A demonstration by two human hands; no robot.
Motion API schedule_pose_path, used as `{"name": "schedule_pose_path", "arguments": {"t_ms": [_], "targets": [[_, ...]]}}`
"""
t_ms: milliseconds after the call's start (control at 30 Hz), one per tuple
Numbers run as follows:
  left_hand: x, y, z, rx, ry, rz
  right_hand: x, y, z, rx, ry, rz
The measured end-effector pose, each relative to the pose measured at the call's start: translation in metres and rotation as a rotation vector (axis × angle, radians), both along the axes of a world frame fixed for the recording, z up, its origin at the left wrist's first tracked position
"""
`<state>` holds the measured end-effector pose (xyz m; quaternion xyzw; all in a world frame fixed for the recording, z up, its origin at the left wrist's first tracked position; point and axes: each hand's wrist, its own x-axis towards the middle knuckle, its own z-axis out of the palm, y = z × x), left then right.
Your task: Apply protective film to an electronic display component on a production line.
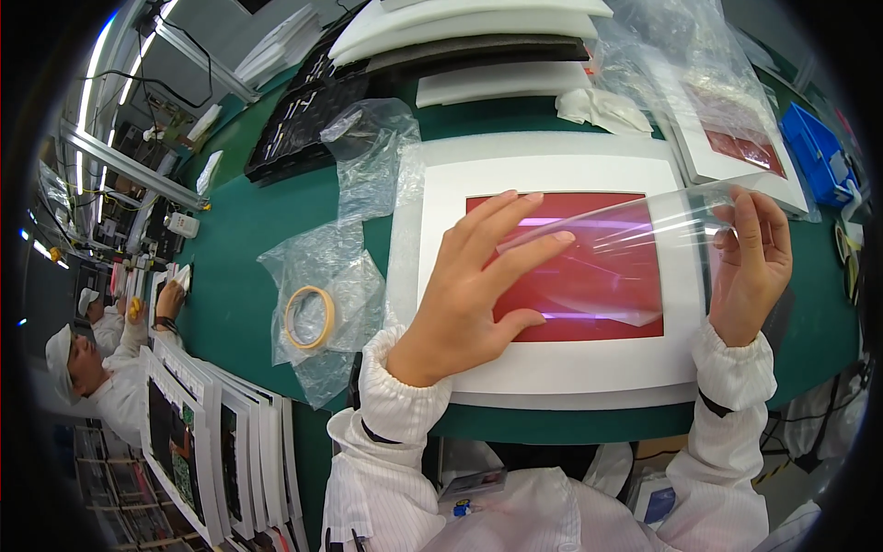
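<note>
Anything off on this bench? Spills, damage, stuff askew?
No spills or damage visible. Mildly untidy: crumpled clear plastic left of the red panel, with a tape roll lying on it. The clear film slants upward, but the right hand is holding its edge, so that doesn't look like a fault.

A tan tape roll (329, 317) lies on crumpled clear plastic (317, 258); white foam sheets (469, 28) are stacked at the back, a blue bin (809, 147) stands far right, a white-capped co-worker (115, 400) far left
</note>
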<state>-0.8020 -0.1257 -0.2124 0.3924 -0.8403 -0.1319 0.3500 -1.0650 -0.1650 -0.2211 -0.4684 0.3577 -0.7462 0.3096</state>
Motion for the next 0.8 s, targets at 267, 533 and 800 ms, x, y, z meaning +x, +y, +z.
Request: {"name": "schedule_pose_path", "arguments": {"t_ms": [267,533,800], "targets": [[0.009,-0.002,-0.004,-0.229,0.14,0.113,0.001,0.0,0.0,0.015,-0.132,0.166],[0.013,-0.004,-0.013,-0.307,0.482,0.365,0.01,0.003,0.004,-0.046,0.059,0.194],[0.016,0.0,-0.012,-0.303,0.444,0.594,0.002,-0.002,-0.004,-0.162,0.272,0.198]]}}
